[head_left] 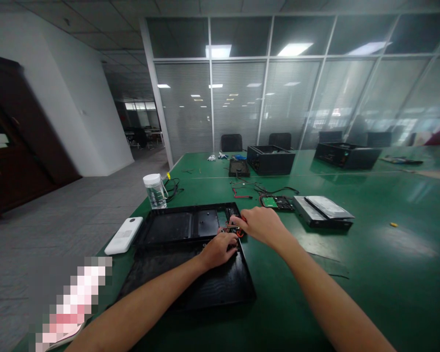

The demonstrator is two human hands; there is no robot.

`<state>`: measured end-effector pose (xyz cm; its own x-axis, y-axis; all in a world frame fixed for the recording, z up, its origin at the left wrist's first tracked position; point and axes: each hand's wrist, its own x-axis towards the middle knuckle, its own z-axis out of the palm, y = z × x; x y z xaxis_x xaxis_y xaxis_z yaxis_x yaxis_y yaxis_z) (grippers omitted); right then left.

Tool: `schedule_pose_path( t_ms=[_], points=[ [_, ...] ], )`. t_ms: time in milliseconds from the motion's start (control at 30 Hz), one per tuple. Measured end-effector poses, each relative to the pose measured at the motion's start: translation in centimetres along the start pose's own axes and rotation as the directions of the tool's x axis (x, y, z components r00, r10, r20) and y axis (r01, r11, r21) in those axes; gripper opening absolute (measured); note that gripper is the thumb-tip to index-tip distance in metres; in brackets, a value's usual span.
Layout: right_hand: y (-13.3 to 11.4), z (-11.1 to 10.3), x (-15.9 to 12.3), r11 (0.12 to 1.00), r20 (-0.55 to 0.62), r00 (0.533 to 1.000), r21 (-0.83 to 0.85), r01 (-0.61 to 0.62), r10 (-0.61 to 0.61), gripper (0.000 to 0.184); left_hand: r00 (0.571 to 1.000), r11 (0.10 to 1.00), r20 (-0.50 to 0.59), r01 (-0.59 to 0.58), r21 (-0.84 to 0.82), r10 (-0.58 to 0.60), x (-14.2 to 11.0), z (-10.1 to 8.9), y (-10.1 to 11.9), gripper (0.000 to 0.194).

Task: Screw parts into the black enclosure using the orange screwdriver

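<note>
A black open case (172, 225), unfolded in two shallow halves, lies on the green table. My right hand (264, 225) is closed at its upper right corner, around what looks like a red-handled screwdriver (233, 226) with a metal shaft pointing left. Just below, my left hand (220, 250) rests over the case's inner edge, its fingers curled beside small coloured wires (223, 229) and an orange-red round part (239, 233). Whatever its fingertips grip is too small to make out.
Right of the case lie a green circuit board (269, 201), a silver drive unit (324, 210) and loose cables (278, 189). A water bottle (155, 190) and white power bank-like device (124, 236) stand left. Black computer cases (270, 161) sit farther back.
</note>
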<state>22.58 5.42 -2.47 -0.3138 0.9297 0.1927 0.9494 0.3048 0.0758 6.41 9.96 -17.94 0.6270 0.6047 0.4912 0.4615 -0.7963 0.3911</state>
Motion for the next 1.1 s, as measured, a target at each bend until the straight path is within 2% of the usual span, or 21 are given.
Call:
schedule_pose_path(
  t_ms=[133, 267, 400, 533, 733, 833, 900, 1000, 1033, 1067, 1100],
  points=[
    [-0.3, 0.3, -0.1, 0.999, -0.029, 1.000, 0.039, 0.009, -0.008, 0.035, 1.000, 1.000, 0.011, 0.001, -0.004, -0.001, 0.1, -0.1, 0.1, 0.021],
    [-0.7, 0.4, -0.3, 0.999, -0.048, 0.998, -0.033, -0.030, 0.028, 0.036, 1.000, 1.000, 0.012, 0.002, -0.020, -0.002, 0.2, -0.1, 0.2, 0.020],
    [-0.7, 0.3, -0.4, 1.000, -0.063, 0.998, -0.026, 0.003, -0.004, 0.029, 1.000, 1.000, 0.013, 0.007, -0.006, -0.007, 0.2, -0.2, 0.3, 0.018],
    [-0.5, 0.3, -0.3, 0.999, -0.059, 0.998, -0.040, -0.004, 0.002, 0.034, 1.000, 1.000, 0.008, 0.008, -0.006, -0.008, 0.1, -0.2, 0.4, 0.022],
    [-0.7, 0.3, -0.3, 0.999, -0.042, 0.999, -0.034, 0.011, -0.012, 0.034, 1.000, 1.000, 0.002, -0.027, -0.005, 0.027, 0.1, -0.1, 0.2, 0.020],
    [0.1, 0.5, -0.4, 0.997, -0.078, 0.996, 0.051, 0.053, -0.049, 0.032, 0.999, 0.999, 0.000, -0.040, 0.005, 0.040, 0.1, -0.1, 0.2, 0.023],
    [1.7, 1.3, -0.7, 0.979, -0.119, 0.989, 0.171, 0.108, -0.089, 0.029, 0.999, 0.999, 0.004, -0.047, 0.015, 0.047, 0.1, -0.3, 0.3, 0.023],
    [5.3, 4.4, -1.6, 0.871, -0.185, 0.982, 0.473, 0.134, -0.051, 0.027, 0.998, 0.998, 0.026, -0.058, 0.032, 0.057, 0.1, -0.6, 0.6, 0.021],
    [6.7, 6.0, -2.0, 0.787, -0.205, 0.979, 0.607, 0.108, 0.024, 0.028, 0.998, 0.997, 0.030, -0.063, 0.040, 0.062, 0.1, -0.7, 0.7, 0.021],
    [8.1, 7.6, -2.4, 0.667, -0.193, 0.973, 0.743, 0.061, 0.126, 0.030, 0.997, 0.996, 0.031, -0.071, 0.049, 0.070, 0.1, -0.8, 0.8, 0.021],
    [9.5, 9.3, -2.8, 0.507, -0.146, 0.960, 0.862, 0.006, 0.238, 0.033, 0.996, 0.995, 0.033, -0.084, 0.060, 0.082, 0.1, -0.9, 0.8, 0.020]
  ],
)
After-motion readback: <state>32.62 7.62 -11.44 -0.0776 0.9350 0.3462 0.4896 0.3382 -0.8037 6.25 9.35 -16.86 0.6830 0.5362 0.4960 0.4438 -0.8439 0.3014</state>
